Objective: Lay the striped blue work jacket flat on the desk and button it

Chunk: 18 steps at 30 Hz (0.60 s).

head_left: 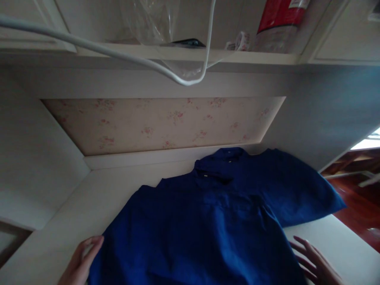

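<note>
A dark blue shirt [184, 229] lies spread across a white surface, its collar towards the wall. Behind it and to the right, partly covered, is what looks like a second blue shirt [291, 186] with its sleeve stretching right. At the lower left, my left hand [81, 259] has thumb and finger pinched together on the front shirt's left edge. My right hand [316, 261] is at the lower right, its fingers spread beside the same shirt's right edge; whether the fingertips touch the cloth is hard to tell. The lower part of the front shirt runs out of view.
Above hangs a white cable [184, 82] in front of a shelf [261, 56]. On the shelf are a clear plastic bag [154, 23], a dark flat object [190, 42] and a bottle with a red label [280, 18]. Side panels [323, 111] enclose the white surface [118, 178].
</note>
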Each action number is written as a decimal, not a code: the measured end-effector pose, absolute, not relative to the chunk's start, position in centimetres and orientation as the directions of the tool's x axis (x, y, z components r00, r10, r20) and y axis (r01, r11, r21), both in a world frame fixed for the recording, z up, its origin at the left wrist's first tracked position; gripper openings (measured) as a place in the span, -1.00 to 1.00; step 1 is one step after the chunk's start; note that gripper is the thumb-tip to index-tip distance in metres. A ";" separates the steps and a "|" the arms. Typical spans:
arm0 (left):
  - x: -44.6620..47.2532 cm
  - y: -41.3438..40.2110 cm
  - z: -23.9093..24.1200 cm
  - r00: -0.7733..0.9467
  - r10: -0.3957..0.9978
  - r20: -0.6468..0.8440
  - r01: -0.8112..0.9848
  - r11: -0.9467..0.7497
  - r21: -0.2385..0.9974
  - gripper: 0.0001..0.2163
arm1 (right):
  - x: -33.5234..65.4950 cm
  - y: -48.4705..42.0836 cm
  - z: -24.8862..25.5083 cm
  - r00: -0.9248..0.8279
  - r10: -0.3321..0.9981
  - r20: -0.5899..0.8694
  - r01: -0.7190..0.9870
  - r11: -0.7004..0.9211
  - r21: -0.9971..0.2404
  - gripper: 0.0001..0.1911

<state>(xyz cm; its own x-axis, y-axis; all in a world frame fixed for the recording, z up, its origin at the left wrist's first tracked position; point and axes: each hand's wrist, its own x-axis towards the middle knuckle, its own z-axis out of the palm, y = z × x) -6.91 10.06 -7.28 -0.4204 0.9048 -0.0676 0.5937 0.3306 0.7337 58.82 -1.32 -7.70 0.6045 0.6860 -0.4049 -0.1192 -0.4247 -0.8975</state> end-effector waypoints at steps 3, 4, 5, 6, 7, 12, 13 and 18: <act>-4.9 13.0 -5.8 -0.391 0.888 -0.241 0.518 0.429 0.740 -0.25 | 54.2 1.7 -6.1 0.514 0.700 -0.496 -0.108 -0.520 -0.847 -0.14; -4.2 13.9 -5.3 -0.352 0.896 -0.270 0.519 0.427 0.740 -0.23 | 52.6 2.4 -5.5 0.490 0.730 -0.477 -0.058 -0.519 -0.853 -0.16; -3.5 14.6 -4.9 -0.277 0.917 -0.288 0.535 0.396 0.746 -0.23 | 51.0 2.8 -4.9 0.466 0.768 -0.439 0.011 -0.501 -0.865 -0.20; -2.8 15.1 -4.6 -0.176 0.940 -0.293 0.553 0.341 0.760 -0.26 | 49.5 3.0 -4.5 0.454 0.805 -0.381 0.096 -0.470 -0.878 -0.26; -2.2 15.4 -4.4 -0.063 0.955 -0.290 0.571 0.273 0.775 -0.30 | 48.2 3.2 -4.1 0.453 0.836 -0.310 0.185 -0.428 -0.885 -0.31; -2.4 14.9 -4.7 0.080 0.972 -0.220 0.625 0.123 0.771 -0.43 | 43.7 4.4 -2.7 0.394 0.917 -0.068 0.465 -0.262 -0.846 -0.47; -3.4 14.7 -4.5 0.031 0.979 -0.201 0.642 0.135 0.755 -0.44 | 43.0 5.1 -2.3 0.389 0.921 -0.038 0.472 -0.234 -0.850 -0.45; -12.0 13.9 -1.4 -0.360 0.933 -0.009 0.750 0.295 0.592 -0.49 | 38.4 12.7 -0.5 0.341 0.929 0.145 0.417 -0.011 -0.909 -0.31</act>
